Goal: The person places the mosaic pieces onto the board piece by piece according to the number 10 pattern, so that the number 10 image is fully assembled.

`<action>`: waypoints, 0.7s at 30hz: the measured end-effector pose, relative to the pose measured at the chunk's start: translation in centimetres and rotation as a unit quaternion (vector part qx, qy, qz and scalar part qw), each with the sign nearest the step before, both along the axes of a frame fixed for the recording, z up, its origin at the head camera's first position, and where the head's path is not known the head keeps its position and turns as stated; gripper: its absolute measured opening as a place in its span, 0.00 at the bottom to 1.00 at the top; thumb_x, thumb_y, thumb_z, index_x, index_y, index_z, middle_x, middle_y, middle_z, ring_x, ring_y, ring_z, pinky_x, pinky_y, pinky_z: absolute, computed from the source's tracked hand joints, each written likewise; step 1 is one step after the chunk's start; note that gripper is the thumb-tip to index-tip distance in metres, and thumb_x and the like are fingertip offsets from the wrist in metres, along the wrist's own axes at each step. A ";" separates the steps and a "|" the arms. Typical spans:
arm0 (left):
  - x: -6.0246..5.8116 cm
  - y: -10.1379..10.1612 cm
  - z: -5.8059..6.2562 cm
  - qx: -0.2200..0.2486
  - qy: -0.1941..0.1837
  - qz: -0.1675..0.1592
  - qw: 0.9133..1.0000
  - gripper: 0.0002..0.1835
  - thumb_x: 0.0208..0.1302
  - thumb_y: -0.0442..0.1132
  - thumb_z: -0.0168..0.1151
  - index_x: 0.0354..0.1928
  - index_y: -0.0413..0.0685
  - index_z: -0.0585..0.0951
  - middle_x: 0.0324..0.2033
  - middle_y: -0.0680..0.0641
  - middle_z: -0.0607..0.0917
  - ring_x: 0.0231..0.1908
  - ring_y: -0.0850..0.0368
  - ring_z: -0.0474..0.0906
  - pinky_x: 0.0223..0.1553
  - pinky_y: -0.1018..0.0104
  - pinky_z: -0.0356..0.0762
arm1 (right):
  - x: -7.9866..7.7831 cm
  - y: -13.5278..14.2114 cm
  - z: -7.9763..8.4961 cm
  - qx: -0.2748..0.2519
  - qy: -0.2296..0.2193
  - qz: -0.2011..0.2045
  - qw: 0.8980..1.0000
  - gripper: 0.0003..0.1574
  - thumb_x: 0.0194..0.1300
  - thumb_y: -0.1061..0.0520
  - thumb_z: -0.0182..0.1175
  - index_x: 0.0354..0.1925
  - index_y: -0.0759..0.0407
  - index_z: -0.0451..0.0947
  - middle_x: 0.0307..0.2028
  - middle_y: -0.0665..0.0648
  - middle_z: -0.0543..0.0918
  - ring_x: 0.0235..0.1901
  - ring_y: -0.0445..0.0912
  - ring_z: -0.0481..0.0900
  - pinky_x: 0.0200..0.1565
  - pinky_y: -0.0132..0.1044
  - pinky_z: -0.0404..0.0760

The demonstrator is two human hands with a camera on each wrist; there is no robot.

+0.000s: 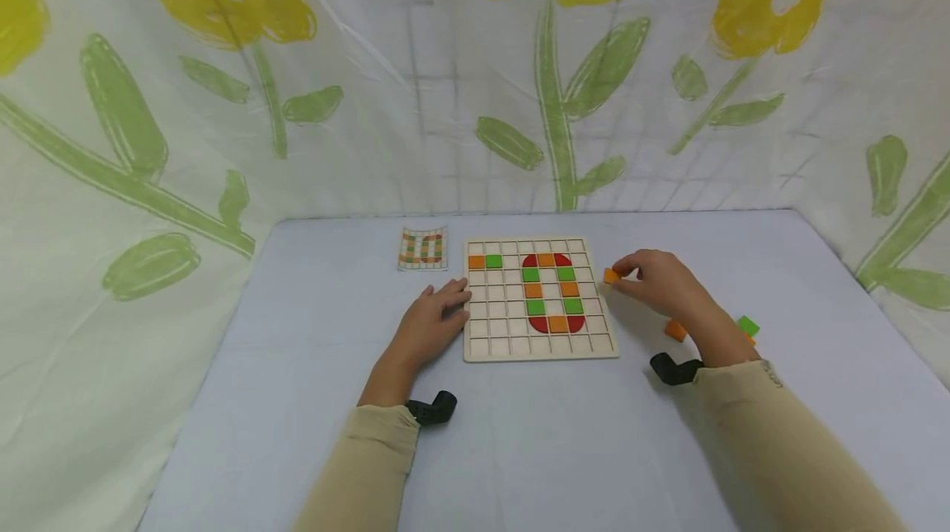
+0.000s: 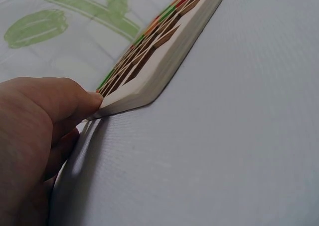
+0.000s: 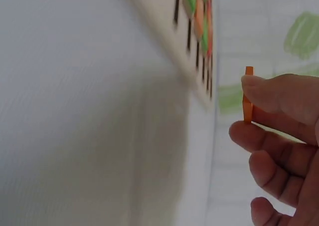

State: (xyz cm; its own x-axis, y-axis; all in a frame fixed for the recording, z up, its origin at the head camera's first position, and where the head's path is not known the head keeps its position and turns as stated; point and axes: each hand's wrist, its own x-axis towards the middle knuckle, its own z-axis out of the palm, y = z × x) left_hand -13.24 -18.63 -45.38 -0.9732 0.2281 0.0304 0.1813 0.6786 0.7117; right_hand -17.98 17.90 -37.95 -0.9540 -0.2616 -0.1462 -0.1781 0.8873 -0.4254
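A wooden grid board lies on the table with green, orange and red tiles set in it. On its right half they form an upright ring; an orange tile and a green tile sit side by side at its upper left. My left hand rests at the board's left edge, fingertips touching the rim, fingers fairly relaxed. Just off the board's right side, my right hand pinches an orange square tile between thumb and fingers, held above the table.
A small printed pattern card lies behind the board to the left. Under and beside the right forearm are a loose orange tile and a green tile, with more orange partly hidden. A flower-painted curtain hangs behind the table.
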 end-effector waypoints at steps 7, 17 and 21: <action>0.0 0.0 -0.2 0.009 -0.002 0.001 1.000 0.21 0.69 0.43 0.60 0.63 0.49 0.78 0.70 0.57 0.69 0.71 0.62 0.62 0.78 0.60 0.44 | -1.4 -7.0 0.0 -0.014 0.018 0.080 0.997 0.21 0.64 0.52 0.66 0.52 0.61 0.84 0.50 0.59 0.85 0.49 0.55 0.79 0.53 0.51 0.81; 0.0 0.0 -0.1 0.002 -0.004 -0.002 1.000 0.21 0.69 0.44 0.60 0.63 0.50 0.79 0.70 0.57 0.69 0.71 0.61 0.62 0.78 0.59 0.45 | -3.4 -14.5 -1.3 0.016 -0.002 0.118 0.993 0.20 0.65 0.49 0.66 0.52 0.55 0.85 0.51 0.55 0.84 0.50 0.50 0.80 0.53 0.46 0.82; 0.0 -0.1 0.0 -0.002 0.003 -0.004 1.000 0.21 0.69 0.43 0.60 0.62 0.50 0.79 0.70 0.56 0.69 0.71 0.60 0.62 0.78 0.59 0.45 | -4.0 -16.0 -1.5 0.032 -0.006 0.095 0.995 0.20 0.63 0.46 0.67 0.51 0.52 0.85 0.48 0.52 0.85 0.45 0.48 0.79 0.49 0.44 0.82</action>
